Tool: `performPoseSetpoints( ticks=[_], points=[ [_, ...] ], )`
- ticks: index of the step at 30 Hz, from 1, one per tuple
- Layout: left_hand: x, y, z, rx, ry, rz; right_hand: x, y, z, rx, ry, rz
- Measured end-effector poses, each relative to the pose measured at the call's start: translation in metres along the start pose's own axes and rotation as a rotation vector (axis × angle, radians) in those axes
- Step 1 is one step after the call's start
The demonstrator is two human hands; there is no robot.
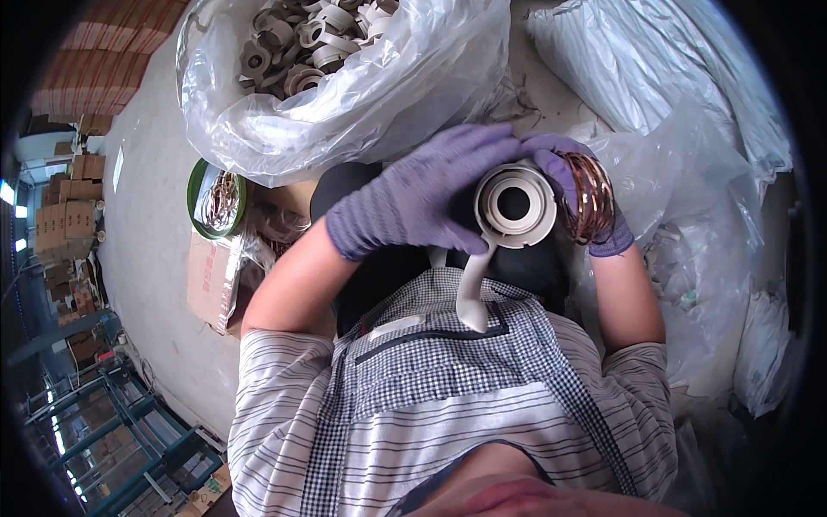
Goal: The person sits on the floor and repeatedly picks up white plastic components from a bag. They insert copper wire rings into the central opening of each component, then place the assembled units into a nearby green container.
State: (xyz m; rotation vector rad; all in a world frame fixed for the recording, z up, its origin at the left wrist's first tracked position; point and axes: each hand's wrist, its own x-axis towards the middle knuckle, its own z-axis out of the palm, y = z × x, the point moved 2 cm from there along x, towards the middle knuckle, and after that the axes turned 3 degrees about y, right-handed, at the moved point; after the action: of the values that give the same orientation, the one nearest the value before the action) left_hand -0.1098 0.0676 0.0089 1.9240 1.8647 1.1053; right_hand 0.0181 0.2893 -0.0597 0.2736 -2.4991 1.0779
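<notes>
A beige plastic part, a stepped round collar with a dark centre hole and a curved handle, is held upright over my lap. My right hand, in a purple knit glove, grips the collar's right side, its fingers partly hidden behind it. A bunch of copper-coloured rings is looped around that hand. My left hand, gloved alike, reaches in from the left with fingers stretched out and thumb near the handle's top; whether it touches the part I cannot tell.
Ahead stands a large clear plastic bag full of similar beige parts. At left, a green-rimmed round container of metal rings sits by a cardboard box. Plastic sheeting and white sacks lie at right.
</notes>
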Motion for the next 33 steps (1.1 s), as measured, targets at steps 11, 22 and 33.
performPoseSetpoints(
  ticks=[11, 22, 33],
  points=[
    [-0.004, 0.038, 0.062, -0.023, 0.425, -0.282, 0.011, -0.045, -0.013, 0.428, 0.304, 0.516],
    [-0.011, 0.023, 0.062, -1.090, 0.663, -0.605, 0.003, -0.060, -0.013, 0.346, 0.336, 0.535],
    [-0.015, 0.018, 0.062, -1.059, 0.645, -0.600, -0.038, -0.042, -0.022, 0.760, 0.477, 0.716]
  ],
)
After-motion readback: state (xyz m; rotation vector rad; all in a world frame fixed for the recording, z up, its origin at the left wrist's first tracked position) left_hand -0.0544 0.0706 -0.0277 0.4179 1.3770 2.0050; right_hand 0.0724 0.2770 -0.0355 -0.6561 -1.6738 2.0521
